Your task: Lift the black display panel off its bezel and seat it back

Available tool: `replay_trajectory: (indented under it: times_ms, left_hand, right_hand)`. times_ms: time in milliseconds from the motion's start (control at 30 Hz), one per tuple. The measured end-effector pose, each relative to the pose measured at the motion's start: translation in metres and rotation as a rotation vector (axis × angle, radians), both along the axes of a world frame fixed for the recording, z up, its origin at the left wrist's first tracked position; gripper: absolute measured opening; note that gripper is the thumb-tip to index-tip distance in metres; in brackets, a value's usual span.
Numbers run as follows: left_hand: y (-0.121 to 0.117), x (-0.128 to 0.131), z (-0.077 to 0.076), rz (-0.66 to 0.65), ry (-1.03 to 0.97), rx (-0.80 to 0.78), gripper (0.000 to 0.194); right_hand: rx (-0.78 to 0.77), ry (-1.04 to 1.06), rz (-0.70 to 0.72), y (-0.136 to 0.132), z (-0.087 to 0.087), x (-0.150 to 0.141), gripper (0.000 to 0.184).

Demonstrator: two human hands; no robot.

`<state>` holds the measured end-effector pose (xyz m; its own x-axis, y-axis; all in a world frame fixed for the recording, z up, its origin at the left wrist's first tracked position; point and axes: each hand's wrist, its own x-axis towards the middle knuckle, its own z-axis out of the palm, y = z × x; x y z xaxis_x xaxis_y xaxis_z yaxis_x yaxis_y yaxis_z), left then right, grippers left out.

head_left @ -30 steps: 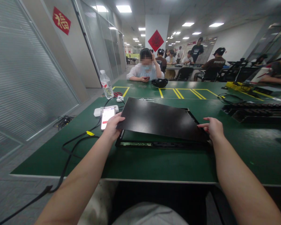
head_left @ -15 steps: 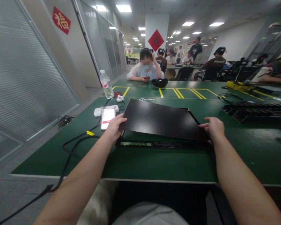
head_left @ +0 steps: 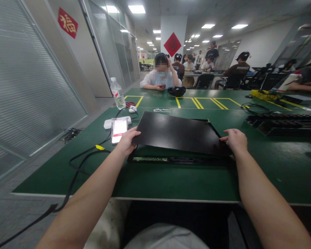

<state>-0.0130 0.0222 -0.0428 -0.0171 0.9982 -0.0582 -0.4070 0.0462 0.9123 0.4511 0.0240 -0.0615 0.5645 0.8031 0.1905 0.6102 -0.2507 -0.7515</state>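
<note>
A thin, dark, glossy screen panel (head_left: pixel 176 133) lies tilted over a black frame (head_left: pixel 197 160), its left end raised above the frame. My left hand (head_left: pixel 129 140) grips the panel's left edge, thumb on top and the other fingers partly hidden underneath. At the right edge, my right hand (head_left: pixel 235 140) closes on the panel with its thumb and bent fingers; some fingertips are hidden. Along the frame's near side, a green circuit strip (head_left: pixel 150 159) shows below the panel.
Left of the panel are a lit phone (head_left: pixel 119 130), a white power strip (head_left: pixel 109 123), a white mouse (head_left: pixel 132 109), a water bottle (head_left: pixel 117 95) and a black cable (head_left: pixel 80 160). Black metal parts (head_left: pixel 285 123) lie at right. A person (head_left: pixel 160 76) sits across the green table (head_left: pixel 171 186).
The panel's raised left end has dropped slightly toward the frame. My right hand has shifted a little left. In the background, a standing person has moved left.
</note>
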Motion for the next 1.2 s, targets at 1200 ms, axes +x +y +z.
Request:
replay_trajectory:
  times_ms: [1200]
  left_hand:
    - [0.001, 0.000, -0.004, 0.033, 0.026, -0.097, 0.039]
  right_hand:
    - [-0.058, 0.006, -0.019, -0.010, 0.017, -0.014, 0.022]
